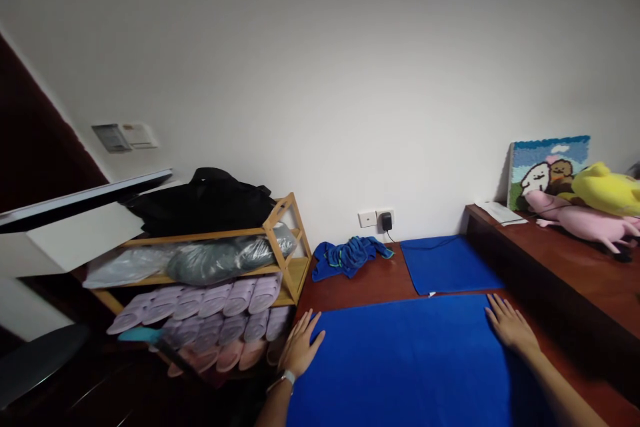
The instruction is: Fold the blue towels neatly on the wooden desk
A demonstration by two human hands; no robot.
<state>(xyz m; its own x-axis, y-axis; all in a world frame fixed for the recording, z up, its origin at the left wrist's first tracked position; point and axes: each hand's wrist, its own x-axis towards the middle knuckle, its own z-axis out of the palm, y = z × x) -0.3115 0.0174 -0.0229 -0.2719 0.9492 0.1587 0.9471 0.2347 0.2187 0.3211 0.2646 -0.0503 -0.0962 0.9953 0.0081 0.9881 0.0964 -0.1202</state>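
Note:
A large blue towel (405,360) lies spread flat on a reddish-brown wooden surface (380,279). My left hand (301,345), with a watch at the wrist, rests flat with fingers apart at the towel's far left corner. At the far right corner lies my right hand (513,327), fingers stretched out over the edge. Neither hand grips anything. Beyond the large towel, a smaller blue towel (450,263) lies flat to the right. To the left of that is a crumpled blue cloth (350,257) with a light green edge.
A wooden rack (287,247) at left holds several lilac slippers (240,295), wrapped bundles and a black bag (207,203). A charger (387,221) is plugged into the wall. On the raised ledge (565,267) at right are plush toys (580,217) and a tufted picture (547,167).

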